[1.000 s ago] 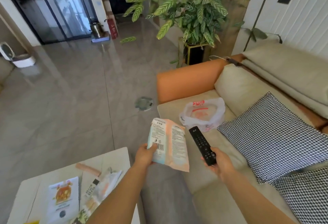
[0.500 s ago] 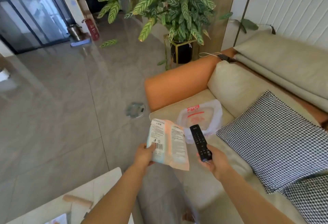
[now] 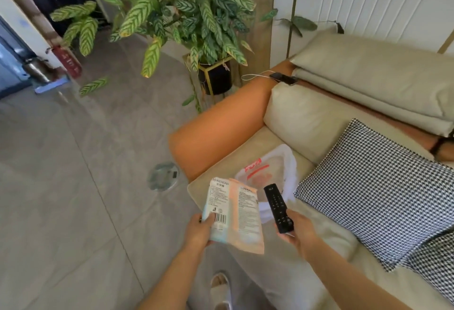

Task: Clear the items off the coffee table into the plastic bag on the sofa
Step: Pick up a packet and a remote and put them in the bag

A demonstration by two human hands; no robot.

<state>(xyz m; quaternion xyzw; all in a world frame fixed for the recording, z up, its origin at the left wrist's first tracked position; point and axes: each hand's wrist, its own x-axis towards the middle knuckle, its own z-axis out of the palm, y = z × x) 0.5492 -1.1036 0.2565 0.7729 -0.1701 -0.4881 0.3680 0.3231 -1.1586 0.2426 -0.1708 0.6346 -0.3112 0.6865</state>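
My left hand grips the lower left corner of a flat pale blue and peach packet, its printed back and barcode facing me. My right hand holds a black remote control by its near end, pointing away from me. Both are held above the sofa's front edge, just short of the white plastic bag with red print, which lies open on the beige seat cushion by the orange armrest. The coffee table is out of view.
A black-and-white houndstooth cushion lies right of the bag. A phone on a cable rests on the armrest's far end. A big potted plant stands behind the armrest. Grey tiled floor with a round floor socket spreads left. My slippered foot shows below.
The view has swung right and closer to the sofa; the coffee table has dropped out of sight. Both hands, still holding the packet and remote, are nearer the bag.
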